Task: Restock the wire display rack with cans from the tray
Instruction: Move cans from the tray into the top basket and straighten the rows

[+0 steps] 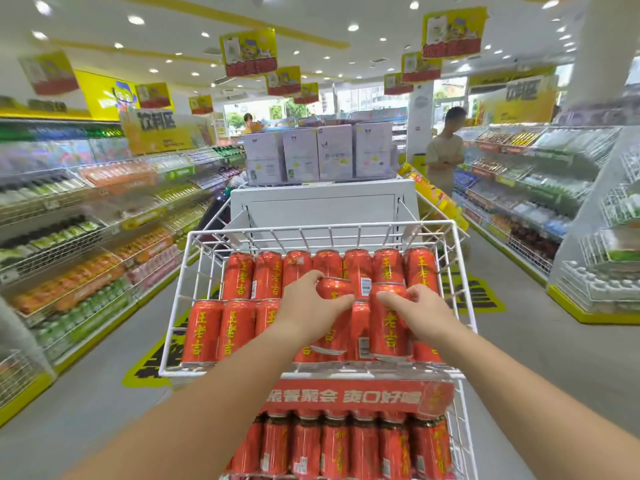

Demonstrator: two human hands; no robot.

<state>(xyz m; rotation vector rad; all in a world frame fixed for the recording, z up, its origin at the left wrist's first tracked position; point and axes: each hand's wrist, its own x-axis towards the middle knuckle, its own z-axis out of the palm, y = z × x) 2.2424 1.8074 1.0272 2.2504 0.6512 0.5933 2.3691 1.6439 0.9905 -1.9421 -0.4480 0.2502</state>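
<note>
A white wire display rack (322, 228) stands in front of me, its top basket filled with two rows of red cans with yellow lettering (239, 275). My left hand (310, 306) grips one red can (334, 313) in the front row. My right hand (420, 313) grips another red can (388, 323) beside it. Both cans stand upright, slightly higher than their neighbours. Between them shows a can with a barcode (362, 327). The lower tier (339, 445) holds another row of red cans behind a red label strip (346, 396). No tray is in view.
Drink shelves (86, 237) line the aisle on the left and more shelves (519, 202) on the right. A white cabinet (322, 206) topped with pale boxes (318, 154) stands behind the rack. A person (445, 150) stands at the right shelves.
</note>
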